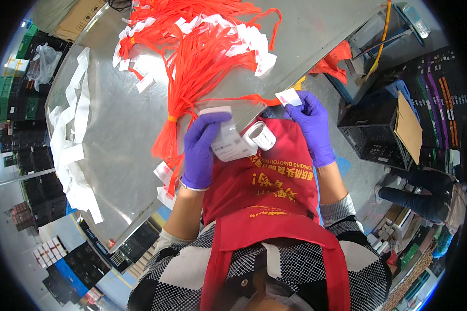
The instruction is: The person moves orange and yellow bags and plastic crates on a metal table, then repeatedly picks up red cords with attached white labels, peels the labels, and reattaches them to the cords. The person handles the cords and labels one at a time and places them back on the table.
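Observation:
My left hand [202,149], in a purple glove, grips a strip of white labels [233,145] that runs to a small label roll [261,136] hanging in front of the red apron. In my right hand [311,124], also gloved, a white tag [288,97] is pinched between thumb and fingers. From that tag an orange-red ribbon [241,98] stretches back to a bundle of orange-red ribbons [194,74], bound by an orange band [172,118]. White tags [262,48] cover many ribbon ends. The bundle lies on the metal table, left of my right hand.
Crumpled white backing strips [72,155] lie along the left of the metal table [120,128]. Beyond the bundle lie more ribbons [202,7]. Right of the table are a platform scale [412,19] and a black crate [367,126]. Another person's legs [416,194] show farther right.

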### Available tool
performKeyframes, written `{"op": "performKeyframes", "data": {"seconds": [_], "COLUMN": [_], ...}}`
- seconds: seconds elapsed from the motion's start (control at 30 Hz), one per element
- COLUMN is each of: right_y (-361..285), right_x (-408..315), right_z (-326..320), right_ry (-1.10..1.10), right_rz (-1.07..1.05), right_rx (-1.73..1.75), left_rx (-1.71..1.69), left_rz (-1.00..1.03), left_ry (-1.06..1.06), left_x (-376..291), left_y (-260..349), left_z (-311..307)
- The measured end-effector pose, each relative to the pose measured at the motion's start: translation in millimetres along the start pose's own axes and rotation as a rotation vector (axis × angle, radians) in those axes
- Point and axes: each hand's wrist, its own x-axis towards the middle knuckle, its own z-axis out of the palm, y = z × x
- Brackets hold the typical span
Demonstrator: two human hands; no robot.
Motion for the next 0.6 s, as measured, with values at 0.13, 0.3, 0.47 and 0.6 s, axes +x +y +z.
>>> {"op": "performKeyframes", "data": {"seconds": [0.13,0.3,0.47,0.6], "right_y": [-3.0,-17.4,-11.3,-0.8], "right_x": [2.1,-1.2,-1.6,4.8], "right_z": [14.5,27.6,40.5,42.6], "right_ry": [0.046,-0.009,0.023,0.052], "right_rz": [-0.194,-0.069,-0.027,-0.111], "right_rx": [-0.252,0.230,0.105,-0.013], "left_rx": [-0.096,-0.049,0.117,0.241], "left_rz": [-0.176,-0.066,-0.078,-0.041], "left_ry": [-0.123,-0.042,0.018,-0.135], "left_x": [7.9,15.7,17.2,24.7], "left_y": [3.7,-11.2,-14.5,-5.6], "left_z": [16.2,22.0,26.7,23.7]}}
